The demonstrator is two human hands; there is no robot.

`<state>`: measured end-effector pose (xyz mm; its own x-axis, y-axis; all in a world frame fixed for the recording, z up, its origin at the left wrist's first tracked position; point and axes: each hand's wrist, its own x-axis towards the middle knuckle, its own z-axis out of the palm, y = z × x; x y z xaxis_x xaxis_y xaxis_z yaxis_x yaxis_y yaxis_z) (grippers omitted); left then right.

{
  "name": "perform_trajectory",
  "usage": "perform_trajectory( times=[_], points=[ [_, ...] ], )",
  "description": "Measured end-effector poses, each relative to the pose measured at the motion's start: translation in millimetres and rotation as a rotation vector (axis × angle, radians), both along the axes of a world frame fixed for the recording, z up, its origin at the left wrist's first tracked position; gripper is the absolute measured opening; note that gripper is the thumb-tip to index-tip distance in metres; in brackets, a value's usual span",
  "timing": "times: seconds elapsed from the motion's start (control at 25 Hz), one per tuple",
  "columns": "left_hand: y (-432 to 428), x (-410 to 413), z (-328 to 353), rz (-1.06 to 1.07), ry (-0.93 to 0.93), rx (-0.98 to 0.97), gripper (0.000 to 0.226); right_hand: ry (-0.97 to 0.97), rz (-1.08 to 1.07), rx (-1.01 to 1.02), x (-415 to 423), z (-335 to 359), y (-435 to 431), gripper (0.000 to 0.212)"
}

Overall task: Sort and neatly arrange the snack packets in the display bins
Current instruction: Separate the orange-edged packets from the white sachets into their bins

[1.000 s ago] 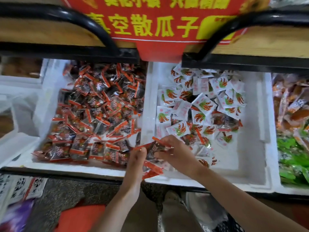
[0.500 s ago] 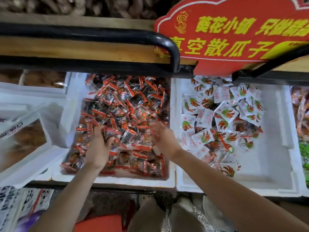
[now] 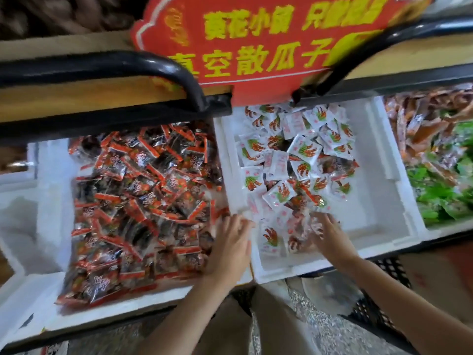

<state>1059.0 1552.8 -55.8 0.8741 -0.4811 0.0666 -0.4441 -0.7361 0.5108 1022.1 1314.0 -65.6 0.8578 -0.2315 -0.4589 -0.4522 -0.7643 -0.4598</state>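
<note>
A white foam bin (image 3: 51, 298) on the left holds a heap of dark packets with red-orange edges (image 3: 143, 201). The white foam bin (image 3: 378, 201) to its right holds white packets with a red-and-green print (image 3: 294, 155), with a few dark red-edged packets mixed among them. My left hand (image 3: 230, 247) lies over the wall between the two bins, fingers spread, nothing in it. My right hand (image 3: 330, 234) reaches into the near part of the right bin and rests on the packets there; blur hides whether it grips one.
A red sign with yellow characters (image 3: 256, 47) hangs above the bins. Black metal rails (image 3: 153, 70) and a wooden shelf edge run over their far side. A bin of orange and green packets (image 3: 440, 175) stands at the right. Another white foam bin (image 3: 20, 213) sits at the left.
Both hands have moved right, from the dark-packet bin to the dividing wall and the white-packet bin. The red-edged packets held a second ago are no longer in my hands. The view shifted.
</note>
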Motion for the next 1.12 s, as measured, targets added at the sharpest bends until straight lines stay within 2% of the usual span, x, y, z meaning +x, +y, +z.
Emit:
perform_trajectory(
  times=[0.08, 0.2, 0.28, 0.36, 0.52, 0.6, 0.72, 0.92, 1.12],
  points=[
    [-31, -6, -9, -0.128, 0.12, 0.036, 0.034, 0.092, 0.002, 0.012, -1, -10, -17, 0.051],
    [-72, -6, -24, -0.176, 0.338, 0.093, 0.034, 0.177, 0.04, 0.008, 5, -27, -25, 0.059],
    [-95, -6, -36, -0.121, 0.484, 0.068, 0.038, 0.219, 0.096, -0.013, 8, -35, -26, 0.054],
    [-113, -4, -50, -0.061, 0.568, 0.043, 0.044, 0.172, 0.078, 0.013, 13, -33, -29, 0.041],
    [-145, -3, -73, 0.096, 0.554, 0.05, 0.042, -0.041, -0.119, 0.092, 36, -24, -49, 0.042],
    [-155, -3, -77, 0.144, 0.591, 0.037, 0.042, -0.012, -0.136, 0.13, 53, -26, -57, 0.041],
    [-161, -6, -77, 0.192, 0.668, 0.038, 0.043, 0.086, -0.138, 0.206, 73, -32, -62, 0.028],
    [-145, -5, -46, 0.42, 0.67, -0.211, 0.015, 0.036, -0.097, 0.285, 77, -28, -75, 0.012],
    [-133, 6, -19, 0.738, 0.517, -0.462, 0.015, -0.189, -0.033, 0.313, 54, 10, -103, 0.01]
  ],
)
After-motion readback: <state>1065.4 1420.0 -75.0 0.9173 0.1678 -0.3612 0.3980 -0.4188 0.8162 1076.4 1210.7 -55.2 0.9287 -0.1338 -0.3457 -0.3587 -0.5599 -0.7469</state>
